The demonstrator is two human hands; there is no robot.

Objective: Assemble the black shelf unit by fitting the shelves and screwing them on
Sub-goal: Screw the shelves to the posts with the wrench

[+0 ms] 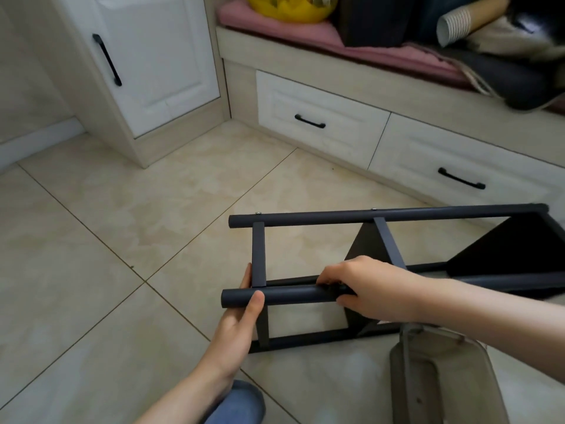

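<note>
**Two hands work a joint on the black metal shelf unit (382, 217)**

Head view: the shelf unit lies on its side on the beige tiled floor (122, 224), just in front of white drawers (321, 139). The left hand (241, 319) grips the end of the near round post (293, 296), thumb on top, steadying it. The right hand (367, 289) has its fingers (328, 278) curled on that post at a joint, probably turning a screw, which is hidden. The next move calls for tightening without shifting the frame.

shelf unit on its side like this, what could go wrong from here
The left hand holds only the end of the near tube, so the shelf unit may rock on the tile floor when tightening. The right hand covers the joint; a screw there could start crooked or drop.
</note>
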